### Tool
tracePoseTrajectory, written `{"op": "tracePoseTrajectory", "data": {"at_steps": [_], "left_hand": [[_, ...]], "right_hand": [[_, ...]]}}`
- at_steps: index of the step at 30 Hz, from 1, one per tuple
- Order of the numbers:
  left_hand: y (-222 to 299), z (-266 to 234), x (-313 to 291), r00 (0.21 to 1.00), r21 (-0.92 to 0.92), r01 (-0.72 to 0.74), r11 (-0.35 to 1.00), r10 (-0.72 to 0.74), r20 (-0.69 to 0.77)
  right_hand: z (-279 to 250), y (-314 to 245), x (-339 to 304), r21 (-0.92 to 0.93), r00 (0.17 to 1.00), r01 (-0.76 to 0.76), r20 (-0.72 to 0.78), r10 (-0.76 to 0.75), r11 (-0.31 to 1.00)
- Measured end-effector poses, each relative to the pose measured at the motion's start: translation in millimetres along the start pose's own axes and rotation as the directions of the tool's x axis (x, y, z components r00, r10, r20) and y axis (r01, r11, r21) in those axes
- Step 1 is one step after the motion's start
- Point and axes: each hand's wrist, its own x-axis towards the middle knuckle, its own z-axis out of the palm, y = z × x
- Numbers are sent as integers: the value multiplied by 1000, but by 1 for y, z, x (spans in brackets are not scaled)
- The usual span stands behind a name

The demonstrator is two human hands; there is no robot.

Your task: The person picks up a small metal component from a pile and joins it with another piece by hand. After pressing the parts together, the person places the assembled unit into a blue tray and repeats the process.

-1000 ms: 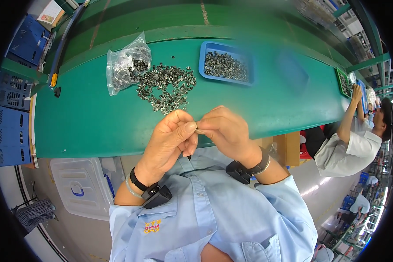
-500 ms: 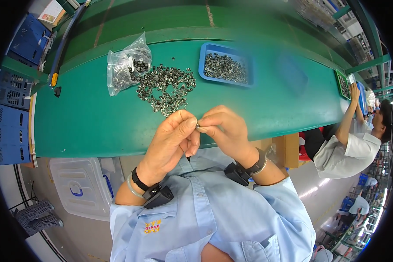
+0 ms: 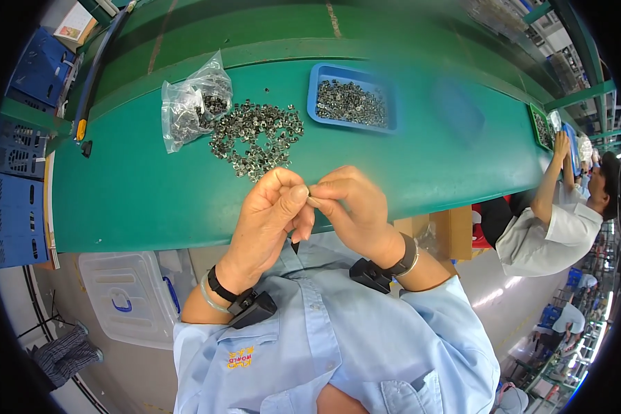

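Note:
My left hand [image 3: 272, 214] and my right hand [image 3: 353, 207] meet fingertip to fingertip above the near edge of the green table [image 3: 152, 200]. Both pinch one small metal part [image 3: 309, 194], nearly all of it covered by the fingers. Just beyond them lies a loose pile of small shiny metal parts [image 3: 259, 134], spread flat on the table. A clear plastic bag [image 3: 185, 114], partly filled with similar parts, rests left of the pile. To its right, a blue tray [image 3: 345, 125] contains many more; its right side is blurred.
A person [image 3: 548, 224] sits at the right, reaching toward a green tray [image 3: 539, 130] at the table's far right. Blue crates [image 3: 17, 221] stand at the left. Below the table are a clear lidded box [image 3: 127, 297] and a cardboard carton [image 3: 455, 234].
The view has shifted slightly, so the pile, bag and tray sit a little further left. Both hands keep their pinch; the small part shows less between the fingertips.

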Motion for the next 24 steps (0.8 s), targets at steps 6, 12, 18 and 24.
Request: {"op": "tracePoseTrajectory", "data": {"at_steps": [6,12,18,24], "left_hand": [[10,-2,8,999,75,-24,997,27,-36],[22,-44,3,956,98,-229,969,243,-165],[12,-77,-5,950,66,-177,982,188,-250],[12,-93,-10,961,70,-121,990,134,-240]], "right_hand": [[-14,13,18,-145,992,123,30,-120,982],[-56,62,61,-473,992,-105,-115,57,875],[-25,77,42,-607,997,59,67,-22,793],[35,48,17,-334,856,154,515,44,930]]}}
